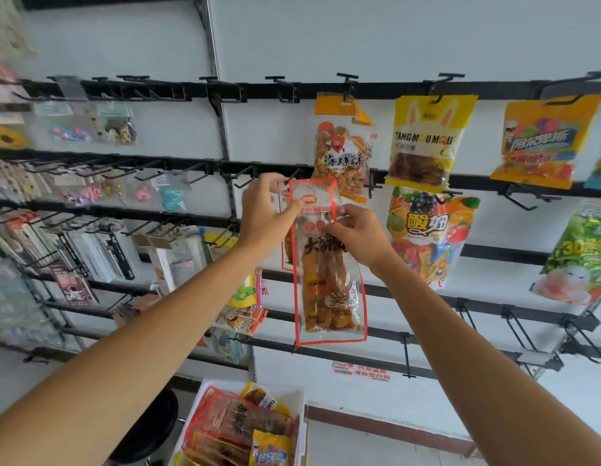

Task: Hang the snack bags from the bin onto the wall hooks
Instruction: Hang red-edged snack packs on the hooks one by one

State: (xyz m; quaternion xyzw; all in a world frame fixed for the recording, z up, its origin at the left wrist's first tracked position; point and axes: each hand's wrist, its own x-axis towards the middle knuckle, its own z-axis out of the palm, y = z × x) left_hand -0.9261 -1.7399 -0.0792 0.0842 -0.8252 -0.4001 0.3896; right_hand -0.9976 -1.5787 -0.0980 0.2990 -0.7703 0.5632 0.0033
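A white wall [393, 38] fills the view, crossed by black rails [494, 87] that carry rows of black hooks. On the left section, small packaged trinkets and accessories [90, 129] hang crowded together.

Low in the middle stands a white bin [305, 428], holding more snack bags [245, 428], most of them clear with red edges and one of them yellow. A black stool [151, 428] sits just left of the bin.

Several bags already hang on the right section:
- an orange candy bag [544, 142] and a green bag [581, 257] at the far right;
- a yellow bag [426, 142] with a fruit-printed bag [426, 230] below it;
- an orange-topped bag of fried snacks [342, 153] nearer the centre.

The task's snack bag [326, 287], long and clear with a red border and brown strips inside, is held upright against the wall between the two arms. Its top is level with the second rail, and it lies just below the fried-snack bag. A red edge of what looks like a similar bag shows behind its left side.

The left hand [262, 213] grasps the bag's upper left edge, thumb on the front. The right hand [356, 237] pinches the bag's right edge a little lower.

A hook [294, 174] juts out just above the bag's top. Whether the bag's hole is over it cannot be told.
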